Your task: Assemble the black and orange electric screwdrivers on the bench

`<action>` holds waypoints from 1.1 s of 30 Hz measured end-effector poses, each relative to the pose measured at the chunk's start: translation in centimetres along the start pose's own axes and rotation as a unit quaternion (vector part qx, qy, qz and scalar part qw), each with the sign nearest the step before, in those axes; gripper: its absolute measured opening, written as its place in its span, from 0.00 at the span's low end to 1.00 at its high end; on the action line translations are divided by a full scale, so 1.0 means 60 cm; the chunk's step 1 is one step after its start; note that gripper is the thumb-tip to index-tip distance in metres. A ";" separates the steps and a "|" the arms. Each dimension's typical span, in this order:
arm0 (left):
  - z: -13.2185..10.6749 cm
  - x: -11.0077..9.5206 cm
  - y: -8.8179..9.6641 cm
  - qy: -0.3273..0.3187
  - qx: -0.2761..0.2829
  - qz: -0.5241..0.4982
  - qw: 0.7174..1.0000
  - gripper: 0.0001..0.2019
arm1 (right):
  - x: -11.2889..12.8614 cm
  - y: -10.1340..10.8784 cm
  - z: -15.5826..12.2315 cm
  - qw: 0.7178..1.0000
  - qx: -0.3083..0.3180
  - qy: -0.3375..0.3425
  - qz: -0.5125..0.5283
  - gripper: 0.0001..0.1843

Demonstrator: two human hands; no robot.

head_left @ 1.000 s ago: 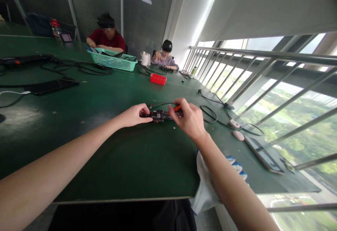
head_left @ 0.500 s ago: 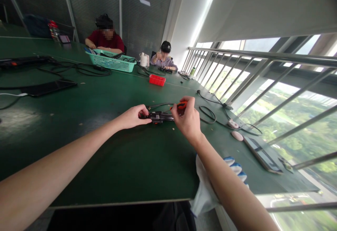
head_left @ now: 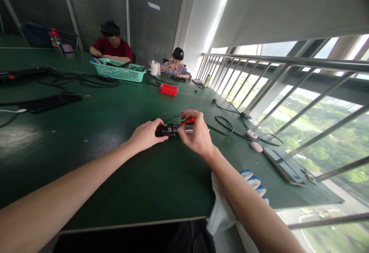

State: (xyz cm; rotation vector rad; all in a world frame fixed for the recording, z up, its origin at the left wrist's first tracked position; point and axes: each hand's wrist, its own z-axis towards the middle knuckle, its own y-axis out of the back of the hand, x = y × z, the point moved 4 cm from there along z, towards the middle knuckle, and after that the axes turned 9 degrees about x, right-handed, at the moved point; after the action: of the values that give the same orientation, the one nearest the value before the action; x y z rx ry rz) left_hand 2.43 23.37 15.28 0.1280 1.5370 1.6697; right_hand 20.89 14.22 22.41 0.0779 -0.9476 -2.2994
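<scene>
A long black device (head_left: 166, 130) with a silvery bar (head_left: 188, 130) at its right end lies crosswise in front of me; its exact kind is unclear. Around its left end, the thumb and fingers of my left hand (head_left: 148, 134) are closed. My right hand (head_left: 196, 133) is closed on an orange-and-black screwdriver (head_left: 188, 121), mostly hidden by the fingers, and is over the silvery part. The screwdriver's tip cannot be made out. A thin dark cable (head_left: 172, 117) runs just behind the device.
A red tray (head_left: 169, 89) and a green basket (head_left: 118, 71) of dark items stand farther back. Cables (head_left: 225, 125) and a tablet-like device (head_left: 283, 166) lie to the right, beside a railing. White-and-blue gloves (head_left: 221, 207) hang at the front edge. Two people sit across the table.
My right hand has moved left along the device, closer to my left hand, with the screwdriver. The device looks turned, and my left hand now covers its end more from above.
</scene>
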 end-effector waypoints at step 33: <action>0.004 0.031 0.001 -0.025 0.039 0.051 0.998 0.37 | -0.322 0.076 -0.087 0.827 0.322 -0.388 -0.250 0.32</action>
State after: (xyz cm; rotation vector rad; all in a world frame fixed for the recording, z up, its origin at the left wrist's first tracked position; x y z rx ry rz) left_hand 1.33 24.69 14.57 0.2923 1.5803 1.6728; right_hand 40.17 19.87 18.07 -0.4098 -2.3462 -2.3530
